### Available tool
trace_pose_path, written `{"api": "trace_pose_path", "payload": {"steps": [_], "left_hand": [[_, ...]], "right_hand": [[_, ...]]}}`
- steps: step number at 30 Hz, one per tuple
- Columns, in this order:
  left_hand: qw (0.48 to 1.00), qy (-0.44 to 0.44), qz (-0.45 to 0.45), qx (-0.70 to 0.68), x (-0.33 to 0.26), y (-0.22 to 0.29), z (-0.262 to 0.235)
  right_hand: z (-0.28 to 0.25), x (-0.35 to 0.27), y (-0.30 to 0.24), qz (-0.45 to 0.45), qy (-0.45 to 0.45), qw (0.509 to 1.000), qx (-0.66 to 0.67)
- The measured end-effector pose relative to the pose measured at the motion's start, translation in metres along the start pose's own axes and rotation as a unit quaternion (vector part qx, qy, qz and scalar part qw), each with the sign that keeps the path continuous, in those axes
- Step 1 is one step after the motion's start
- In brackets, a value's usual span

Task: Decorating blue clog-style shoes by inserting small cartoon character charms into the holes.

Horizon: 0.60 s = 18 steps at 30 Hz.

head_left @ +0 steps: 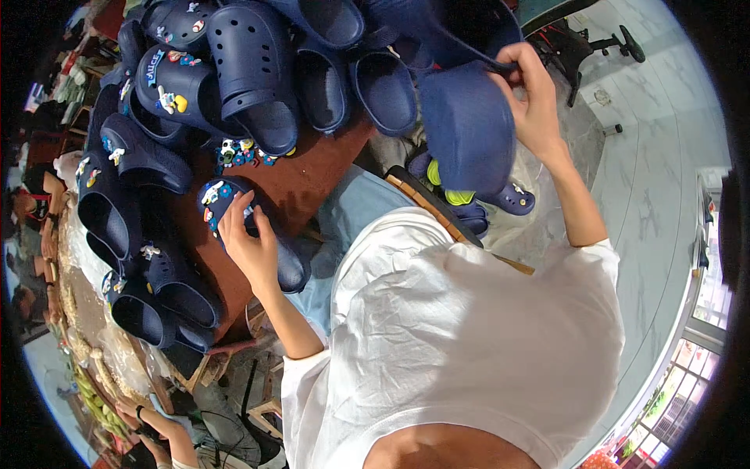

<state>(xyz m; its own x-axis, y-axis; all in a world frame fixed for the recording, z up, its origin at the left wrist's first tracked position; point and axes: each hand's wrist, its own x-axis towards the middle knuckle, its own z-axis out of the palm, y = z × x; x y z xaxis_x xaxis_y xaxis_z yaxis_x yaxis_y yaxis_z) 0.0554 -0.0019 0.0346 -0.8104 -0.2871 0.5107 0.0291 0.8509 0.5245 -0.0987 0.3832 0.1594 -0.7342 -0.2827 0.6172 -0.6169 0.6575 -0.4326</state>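
Observation:
My left hand (252, 244) rests on a navy foam clog (294, 266) with small coloured charms on its toe, at the near edge of the brown tabletop. Its fingers are bent over the clog's upper. At the upper right, my right hand (533, 105) is closed, with thumb and fingers pinching the edge of a large-looking navy clog (469, 129) close to the camera. The part of that clog under the fingertips is partly hidden. Just beyond my left hand lies a small heap of loose coloured charms (244, 152) on the tabletop.
Several navy clogs, some with charms, crowd the brown table's (336, 168) far and left sides, including a plain clog (248, 62). Low on the right are more clogs (512, 199) and a bright green piece (459, 197). Another person's hand (129, 406) shows at lower left.

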Motion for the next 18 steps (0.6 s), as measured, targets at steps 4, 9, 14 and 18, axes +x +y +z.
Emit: {"api": "trace_pose_path", "payload": {"steps": [4, 9, 14, 18], "left_hand": [[0.999, -0.004, -0.013, 0.046, -0.01, -0.014, 0.006], [0.998, 0.005, -0.032, 0.047, -0.012, -0.016, 0.007], [0.998, 0.043, -0.041, 0.021, -0.015, -0.009, 0.004], [0.994, 0.085, -0.048, 0.047, -0.026, -0.005, -0.005]], "right_hand": [[0.012, -0.05, 0.058, 0.172, 0.036, 0.981, -0.088], [0.035, -0.147, 0.179, 0.225, -0.016, 0.947, -0.227], [0.065, -0.253, 0.277, 0.343, -0.153, 0.86, -0.345], [0.103, -0.29, 0.32, 0.438, -0.246, 0.767, -0.399]]}}
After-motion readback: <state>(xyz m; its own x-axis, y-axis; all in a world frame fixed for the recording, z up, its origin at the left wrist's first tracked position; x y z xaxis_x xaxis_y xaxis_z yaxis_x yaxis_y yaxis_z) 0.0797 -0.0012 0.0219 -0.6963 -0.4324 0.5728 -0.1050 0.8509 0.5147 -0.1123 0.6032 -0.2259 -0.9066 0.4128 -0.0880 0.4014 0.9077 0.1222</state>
